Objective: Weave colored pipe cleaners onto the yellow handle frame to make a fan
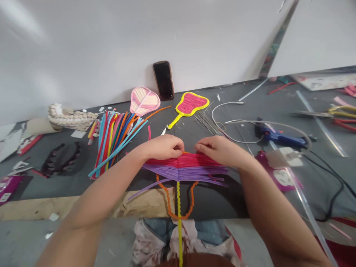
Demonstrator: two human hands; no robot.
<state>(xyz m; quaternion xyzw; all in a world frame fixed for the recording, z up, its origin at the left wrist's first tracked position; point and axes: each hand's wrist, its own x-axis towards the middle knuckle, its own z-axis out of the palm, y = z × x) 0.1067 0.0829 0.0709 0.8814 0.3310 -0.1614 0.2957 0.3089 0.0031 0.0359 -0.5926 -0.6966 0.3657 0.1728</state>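
Observation:
On the dark table in front of me lies a fan shape of pipe cleaners [178,172], with red and purple rows laid across a bent orange outline [168,198] and a yellow stem [179,230]. The stem points toward my body. My left hand [166,147] is at the far edge of the red rows, fingers curled in a pinch. To its right, my right hand [215,149] is also closed, thumb and fingertips together at the same edge. A bit of orange shows between the hands. What lies inside either pinch is mostly hidden.
Left are loose coloured pipe cleaners [112,141] and a dark hair clip [59,159]. Behind stand a pink fan [144,101], a yellow-edged fan [192,104] and a phone [163,80]. Right are a blue glue gun [280,136], a white charger [283,157], cables and scissors [330,113].

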